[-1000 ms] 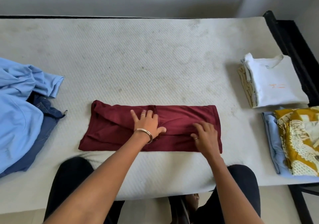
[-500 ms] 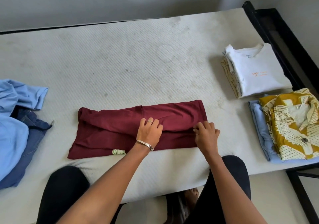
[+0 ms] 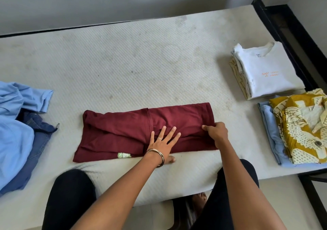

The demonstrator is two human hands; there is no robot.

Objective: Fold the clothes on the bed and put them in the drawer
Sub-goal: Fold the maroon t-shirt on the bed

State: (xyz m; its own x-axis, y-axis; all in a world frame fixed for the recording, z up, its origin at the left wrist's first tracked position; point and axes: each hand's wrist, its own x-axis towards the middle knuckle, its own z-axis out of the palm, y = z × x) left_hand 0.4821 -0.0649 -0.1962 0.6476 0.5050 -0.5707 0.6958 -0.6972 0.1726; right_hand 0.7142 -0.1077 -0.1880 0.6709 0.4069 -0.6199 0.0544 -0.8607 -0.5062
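Note:
A maroon garment, folded into a long strip, lies across the near middle of the bed's mattress. My left hand presses flat on its middle with the fingers spread. At the strip's right end my right hand grips the cloth with curled fingers. A small green label shows on the garment's near edge. No drawer is in view.
Unfolded light blue clothes and a dark denim piece lie at the left. At the right sit two folded stacks: a white t-shirt on top of one, a yellow patterned shirt on light blue cloth. The black bed frame borders the right.
My left hand has spread flat on the garment's middle. My right hand moved to the right end and took hold of the cloth. The camera has shifted slightly.

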